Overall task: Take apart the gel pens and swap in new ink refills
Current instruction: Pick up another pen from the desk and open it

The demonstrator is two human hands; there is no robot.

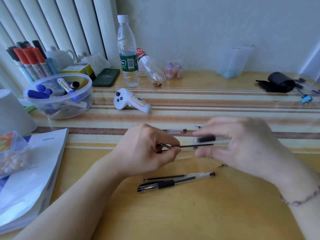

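left hand (147, 151) fingertips pinch a thin black refill (196, 145) at centre frame; blurred right hand (242, 146) curls round the clear barrel (213, 140). light, slippery, bendy: hold the refill near its tip

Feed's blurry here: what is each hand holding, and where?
Left hand pinches the refill at its tip end; right hand holds the pen barrel around its middle, blurred.
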